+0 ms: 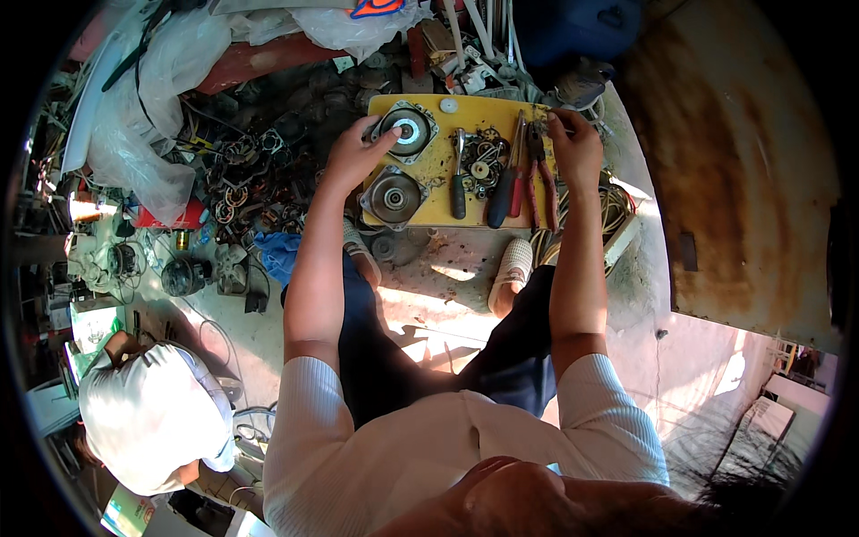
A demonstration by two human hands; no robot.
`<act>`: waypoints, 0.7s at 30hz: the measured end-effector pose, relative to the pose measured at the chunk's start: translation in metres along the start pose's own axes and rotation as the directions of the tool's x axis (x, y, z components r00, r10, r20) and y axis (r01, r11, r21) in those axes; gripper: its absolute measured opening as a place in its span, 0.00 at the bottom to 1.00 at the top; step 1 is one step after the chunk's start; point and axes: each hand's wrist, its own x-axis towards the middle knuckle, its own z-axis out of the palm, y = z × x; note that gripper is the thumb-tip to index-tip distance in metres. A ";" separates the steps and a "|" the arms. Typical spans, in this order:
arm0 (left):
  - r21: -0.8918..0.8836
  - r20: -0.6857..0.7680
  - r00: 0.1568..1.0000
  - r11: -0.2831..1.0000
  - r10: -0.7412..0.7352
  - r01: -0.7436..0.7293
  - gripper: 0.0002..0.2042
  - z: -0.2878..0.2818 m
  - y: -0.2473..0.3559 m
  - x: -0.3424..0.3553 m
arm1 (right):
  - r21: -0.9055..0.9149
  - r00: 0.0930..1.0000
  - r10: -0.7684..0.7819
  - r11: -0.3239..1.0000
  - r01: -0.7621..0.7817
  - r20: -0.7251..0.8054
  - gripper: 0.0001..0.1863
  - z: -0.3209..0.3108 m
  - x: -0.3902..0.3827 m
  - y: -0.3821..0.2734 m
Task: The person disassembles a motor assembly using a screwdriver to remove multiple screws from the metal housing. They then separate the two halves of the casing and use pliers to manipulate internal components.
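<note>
My left hand grips a round metal motor cover by its left side, thumb laid near its centre ring. It is at the far left of a yellow board. A second motor cover lies just nearer to me. At the board's far right corner is my right hand, its fingers curled in; whatever they hold is too small to make out. Between the hands lie a black-handled tool, small loose metal parts, a blue-handled screwdriver, a red-handled screwdriver and red-handled pliers.
Scrap motor parts heap up left of the board, beside clear plastic sheeting. Coiled cable lies at the right. A rusty metal panel stands farther right. Another person in white crouches at lower left.
</note>
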 end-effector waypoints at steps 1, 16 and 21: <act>0.004 0.002 1.000 1.000 0.000 0.000 0.37 -0.001 0.000 -0.002 | 0.010 1.000 0.018 1.000 -0.018 -0.007 0.16 -0.002 0.002 0.001; 0.219 0.097 0.995 0.975 -0.001 -0.020 0.36 -0.018 0.006 -0.047 | -0.351 0.871 0.138 0.936 0.041 0.471 0.21 -0.004 -0.034 -0.026; 0.596 0.148 0.988 0.794 0.037 -0.119 0.49 -0.015 0.018 -0.080 | -0.551 0.849 0.156 0.815 0.177 0.504 0.34 0.010 -0.066 -0.034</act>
